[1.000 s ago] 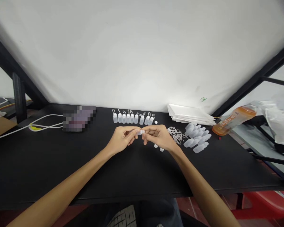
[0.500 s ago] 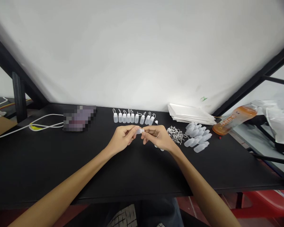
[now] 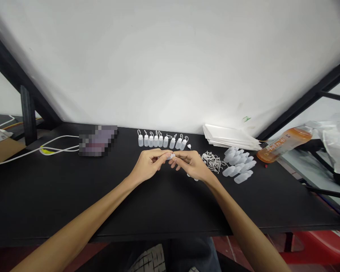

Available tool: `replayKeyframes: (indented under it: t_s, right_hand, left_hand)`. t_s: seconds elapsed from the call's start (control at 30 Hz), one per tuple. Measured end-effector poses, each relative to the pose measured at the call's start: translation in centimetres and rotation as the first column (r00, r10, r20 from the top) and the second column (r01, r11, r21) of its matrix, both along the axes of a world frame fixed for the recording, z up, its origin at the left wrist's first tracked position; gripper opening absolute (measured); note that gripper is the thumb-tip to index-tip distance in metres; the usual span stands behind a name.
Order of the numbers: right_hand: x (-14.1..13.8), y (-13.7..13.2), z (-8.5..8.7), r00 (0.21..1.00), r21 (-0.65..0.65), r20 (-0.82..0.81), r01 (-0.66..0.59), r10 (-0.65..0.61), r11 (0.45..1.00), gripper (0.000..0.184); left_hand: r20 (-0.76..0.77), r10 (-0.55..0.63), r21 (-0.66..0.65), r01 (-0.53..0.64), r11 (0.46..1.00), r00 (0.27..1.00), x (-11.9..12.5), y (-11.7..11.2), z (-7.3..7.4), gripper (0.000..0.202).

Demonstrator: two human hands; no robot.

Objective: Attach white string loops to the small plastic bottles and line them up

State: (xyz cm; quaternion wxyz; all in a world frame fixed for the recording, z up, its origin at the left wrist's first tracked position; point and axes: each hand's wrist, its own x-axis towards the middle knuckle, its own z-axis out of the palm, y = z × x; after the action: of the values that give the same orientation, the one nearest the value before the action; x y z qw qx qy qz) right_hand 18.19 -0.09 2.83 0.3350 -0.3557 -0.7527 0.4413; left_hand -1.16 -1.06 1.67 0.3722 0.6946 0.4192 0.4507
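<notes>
My left hand (image 3: 149,164) and my right hand (image 3: 190,164) meet above the black table, their fingertips pinching a small white plastic bottle (image 3: 171,156) that they mostly hide. Behind them stands a row of several small white dropper bottles (image 3: 161,141) with looped cords. A small white nozzle tip (image 3: 189,146) lies just beyond my right fingers. Under my right hand, small white pieces (image 3: 192,177) are partly hidden. To its right lie a tangle of white cords (image 3: 212,162) and a heap of translucent bottles (image 3: 238,164).
A stack of white sheets (image 3: 229,136) lies at the table's back edge. A pixelated object (image 3: 98,140) and white cables (image 3: 59,145) lie to the left. An orange drinks bottle (image 3: 283,145) and a plastic bag (image 3: 337,143) sit at the right, beyond the table.
My hands stay together on the small bottle, with only slight finger movement. The whole scene has shifted slightly right and the view has tilted a little.
</notes>
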Motion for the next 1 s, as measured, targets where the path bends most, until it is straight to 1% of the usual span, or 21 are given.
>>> replayKeyframes:
  t_s: [0.13, 0.27, 0.47, 0.6, 0.7, 0.83, 0.9, 1.0]
  right_hand:
    - [-0.09, 0.01, -0.16, 1.000, -0.023, -0.023, 0.006, -0.007, 1.000, 0.034]
    - [-0.10, 0.05, -0.26, 0.999, -0.039, -0.048, 0.013, -0.014, 0.999, 0.037]
    - [-0.22, 0.09, -0.33, 0.997, -0.055, -0.069, 0.025, -0.029, 0.998, 0.038]
    - [-0.24, 0.10, -0.24, 0.997, -0.058, -0.067, 0.033, -0.036, 0.998, 0.039]
    - [-0.31, 0.04, -0.09, 0.998, -0.047, -0.044, 0.047, -0.050, 0.998, 0.038]
    - [-0.36, 0.03, 0.09, 0.996, 0.008, 0.000, 0.088, -0.088, 0.996, 0.033]
    - [-0.23, 0.13, 0.15, 0.995, 0.027, 0.016, 0.094, -0.094, 0.995, 0.032]
    - [0.23, 0.41, 0.30, 0.993, 0.010, 0.006, 0.114, -0.114, 0.993, 0.033]
  left_hand:
    - [-0.019, -0.001, 0.038, 0.002, 0.999, 1.000, -0.06, -0.03, -0.05, 0.031]
    - [-0.068, 0.014, 0.135, -0.004, 0.991, 0.998, -0.07, 0.06, -0.27, 0.028]
    - [-0.101, 0.035, 0.269, -0.007, 0.963, 0.994, -0.01, 0.12, -0.48, 0.024]
    - [-0.106, 0.038, 0.309, -0.003, 0.951, 0.994, -0.02, 0.11, -0.48, 0.023]
    - [-0.144, 0.050, 0.317, -0.002, 0.949, 0.988, -0.07, 0.10, -0.56, 0.026]
    - [-0.252, 0.079, 0.300, 0.000, 0.954, 0.964, -0.18, 0.10, -0.80, 0.030]
    - [-0.260, 0.044, 0.226, 0.016, 0.974, 0.965, -0.26, 0.14, -0.83, 0.031]
    - [-0.168, -0.045, 0.061, 0.056, 0.997, 0.985, -0.37, 0.19, -0.62, 0.032]
